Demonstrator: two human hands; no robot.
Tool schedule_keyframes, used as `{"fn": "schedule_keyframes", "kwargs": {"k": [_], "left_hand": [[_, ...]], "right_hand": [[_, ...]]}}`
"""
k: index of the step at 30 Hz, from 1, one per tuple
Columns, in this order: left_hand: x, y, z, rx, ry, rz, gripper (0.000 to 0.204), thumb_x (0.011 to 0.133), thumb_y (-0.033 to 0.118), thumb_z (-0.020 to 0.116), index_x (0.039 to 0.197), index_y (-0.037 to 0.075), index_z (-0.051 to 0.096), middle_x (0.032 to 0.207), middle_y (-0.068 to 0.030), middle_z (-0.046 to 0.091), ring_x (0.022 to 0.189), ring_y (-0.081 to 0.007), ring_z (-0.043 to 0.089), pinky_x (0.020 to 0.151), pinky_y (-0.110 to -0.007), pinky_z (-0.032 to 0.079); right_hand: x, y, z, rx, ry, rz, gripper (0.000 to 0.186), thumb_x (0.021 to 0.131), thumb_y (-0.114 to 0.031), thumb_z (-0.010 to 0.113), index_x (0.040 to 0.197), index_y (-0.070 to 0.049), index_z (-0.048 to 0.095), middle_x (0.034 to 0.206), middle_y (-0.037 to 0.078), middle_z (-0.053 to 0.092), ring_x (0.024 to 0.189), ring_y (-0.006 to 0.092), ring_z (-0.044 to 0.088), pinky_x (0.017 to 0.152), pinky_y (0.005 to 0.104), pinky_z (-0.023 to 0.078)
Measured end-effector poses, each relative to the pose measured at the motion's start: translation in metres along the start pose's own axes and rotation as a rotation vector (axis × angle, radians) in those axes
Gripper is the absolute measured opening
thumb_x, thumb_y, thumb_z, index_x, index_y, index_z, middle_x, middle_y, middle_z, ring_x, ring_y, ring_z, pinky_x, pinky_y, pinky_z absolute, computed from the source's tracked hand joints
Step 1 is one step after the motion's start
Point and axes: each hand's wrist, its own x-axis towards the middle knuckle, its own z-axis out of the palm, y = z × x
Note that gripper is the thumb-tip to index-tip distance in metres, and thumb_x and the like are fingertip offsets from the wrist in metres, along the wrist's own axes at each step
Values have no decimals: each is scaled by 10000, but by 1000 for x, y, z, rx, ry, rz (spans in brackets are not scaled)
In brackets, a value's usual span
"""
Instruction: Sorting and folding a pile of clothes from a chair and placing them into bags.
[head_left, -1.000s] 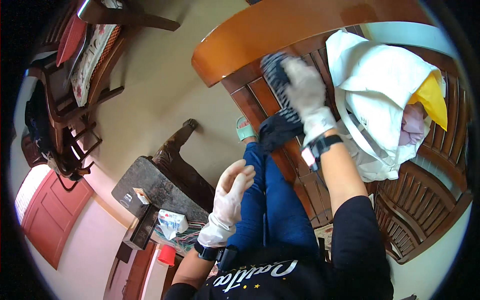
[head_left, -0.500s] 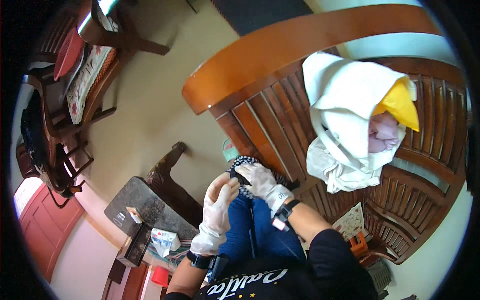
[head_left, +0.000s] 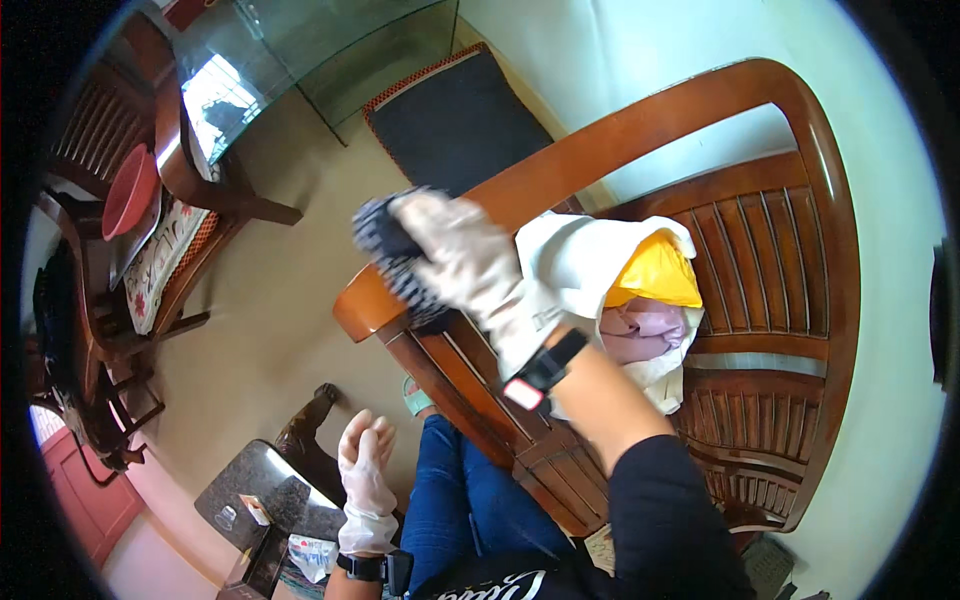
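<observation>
My right hand [head_left: 455, 245], in a white glove, is closed on a dark cloth with a white pattern [head_left: 385, 250]. It reaches over the end of the brown wooden armrest [head_left: 372, 305] of a bench. The cloth hangs down past the hand beside this end; whether it touches the wood I cannot tell. Motion blurs both hand and cloth. My left hand [head_left: 367, 480], also gloved, is held up by my left thigh with its fingers loosely bent and nothing visible in them.
On the slatted bench lies a white bag [head_left: 560, 262] with a yellow packet [head_left: 655, 275] and a mauve cloth [head_left: 642, 330]. A dark stone-topped table [head_left: 265, 485] stands at left. Behind are a dark-cushioned seat [head_left: 455, 120], a glass table [head_left: 350, 60] and a chair with a red basin [head_left: 130, 195].
My right hand has lifted the patterned cloth from my lap, up and forward to the armrest end. The left hand has drawn back to the left and lower. The view has shifted too.
</observation>
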Motion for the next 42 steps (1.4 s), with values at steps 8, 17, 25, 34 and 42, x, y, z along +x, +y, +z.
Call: {"fn": "schedule_keyframes", "kwargs": {"k": [8,17,25,34,42], "left_hand": [[-1,-13,23,-55,-3,-45,324,951,167,553,1263,87,514,1121,-102,630,991,-187,614,898,-319,486],[7,-34,-6,-155,28,-110,293,946,157,554,1226,79,520,1097,-103,629,971,-209,619,880,-317,498],[9,-42,-23,-134,-37,-83,301,950,137,532,1229,36,481,1100,-136,612,959,-221,622,873,-319,508],[4,-39,-33,-27,100,-116,304,961,188,534,1244,80,526,1113,-95,639,982,-197,618,906,-334,481],[24,-87,-49,-103,147,-254,350,951,153,537,1278,51,466,1109,-114,613,994,-235,623,911,-352,497]], "right_hand": [[24,135,-123,-742,-164,676,688,819,-235,699,1396,-101,351,1345,108,483,1177,269,522,1034,384,409],[12,31,-5,-253,79,412,686,758,-219,739,1342,-25,437,1305,182,527,1191,349,503,1020,435,389],[-135,-75,63,231,-194,169,779,613,-135,787,1326,-83,476,1301,144,520,1147,333,536,991,419,434],[-161,-19,137,-54,-583,9,312,846,-105,484,1139,-157,579,974,80,616,895,286,615,719,440,519],[-145,145,139,-331,33,531,705,737,-177,738,1333,2,406,1245,221,531,1160,377,498,1008,400,405]]}}
